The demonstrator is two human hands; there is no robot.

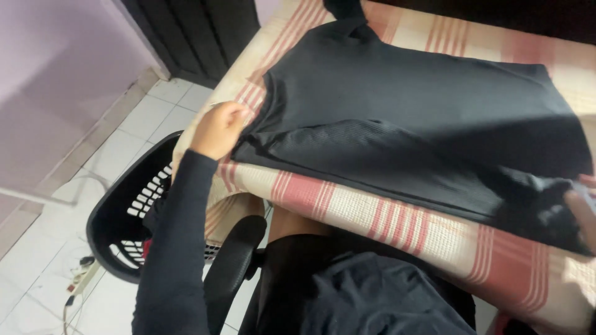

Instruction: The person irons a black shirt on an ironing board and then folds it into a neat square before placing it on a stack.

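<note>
Our left hand (pixel 217 129) pinches the black shirt's (pixel 410 105) corner; right hand (pixel 582 211) grips its other end, blurred; striped cloth (pixel 372 214) beneath.

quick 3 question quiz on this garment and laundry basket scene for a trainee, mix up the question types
1. True or false: the dark ribbed garment lies spread on a pink and cream striped cloth.
2. Multiple choice: where is the black laundry basket? A) on the striped cloth B) on the tiled floor beside the chair armrest C) on the person's lap
3. Short answer: what does the left hand grip?

Key
1. True.
2. B.
3. The garment's near left edge. The right hand is blurred at the frame's right edge, at the garment's other end.
</note>
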